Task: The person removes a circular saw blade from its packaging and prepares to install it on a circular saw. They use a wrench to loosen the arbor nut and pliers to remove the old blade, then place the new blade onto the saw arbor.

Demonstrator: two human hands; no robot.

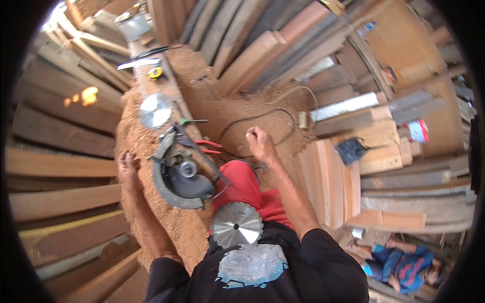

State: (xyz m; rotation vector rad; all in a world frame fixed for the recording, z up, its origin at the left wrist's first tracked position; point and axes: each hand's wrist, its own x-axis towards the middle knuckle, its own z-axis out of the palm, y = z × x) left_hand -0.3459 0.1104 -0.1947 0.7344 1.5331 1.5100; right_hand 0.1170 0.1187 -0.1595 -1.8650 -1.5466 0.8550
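Note:
My left hand (pixel 129 167) is over the sawdust, left of a circular saw (pixel 177 174); its fingers are a little apart and nothing shows in them. My right hand (pixel 261 145) is raised above the floor, its fingers curled closed; anything inside is hidden. The saw lies on its side on a board, guard and bare spindle showing, no blade on it. One toothed round saw blade (pixel 227 233) rests on my lap. A second round blade (pixel 154 112) lies beyond the saw. Red-handled pliers (pixel 208 146) and a green-handled screwdriver (pixel 188 121) are beside the saw.
A yellow tape measure (pixel 155 73) is farther along the board (pixel 172 91). A dark cable (pixel 290 118) loops over the floor. Stacked planks (pixel 65 202) line the left; more timber (pixel 328 187) is at right, with a black bag (pixel 350 150). Another person (pixel 404 265) is at lower right.

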